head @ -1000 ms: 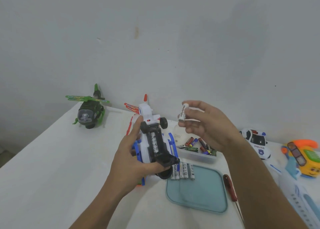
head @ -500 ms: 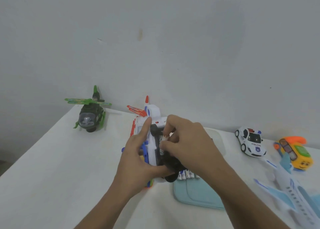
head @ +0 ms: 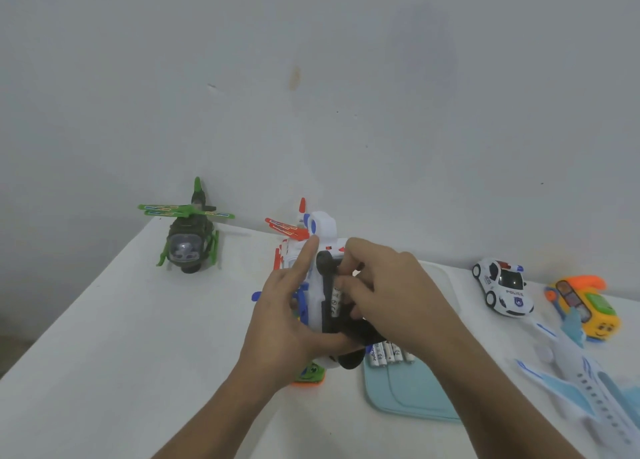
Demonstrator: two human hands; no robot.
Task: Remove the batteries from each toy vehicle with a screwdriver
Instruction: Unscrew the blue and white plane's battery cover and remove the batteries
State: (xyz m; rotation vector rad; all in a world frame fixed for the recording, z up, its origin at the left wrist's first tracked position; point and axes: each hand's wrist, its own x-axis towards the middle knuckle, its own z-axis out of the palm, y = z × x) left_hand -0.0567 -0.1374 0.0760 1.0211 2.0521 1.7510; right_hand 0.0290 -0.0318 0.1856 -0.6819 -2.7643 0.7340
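Observed from the head camera. The toy vehicle (head: 314, 295), white with blue side parts and a black underside, is held above the near middle of the white desk (head: 138, 337) with its belly turned towards the camera.

The left hand (head: 287, 323) grips it from the left. The thumb is wrapped across the lower black section and the index finger lies straight up the side. The right hand (head: 391, 295) covers the right side of the toy, fingers (head: 346, 280) curled and bunched at the open compartment, where a white battery (head: 336, 299) sits seated lengthwise. The fingertips are on or at that battery. The thumb is hidden, so I cannot tell whether the battery is actually pinched.

A white tail with red rotor blades (head: 287, 230) shows above the hands. I cannot tell if it belongs to the held toy.

Below the right hand, a row of loose batteries (head: 388, 353) lies side by side on the far edge of a teal lid (head: 408, 392). A small green and orange toy (head: 308, 377) sits on the desk under the left hand.

Elsewhere on the desk:
- A green helicopter (head: 188, 240) stands at the far left, near the wall.
- A white police car (head: 504, 287) stands at the far right.
- A yellow and orange toy (head: 585, 306) is just beyond the police car.
- A pale blue and white airplane (head: 581, 379) lies nearest the right edge.
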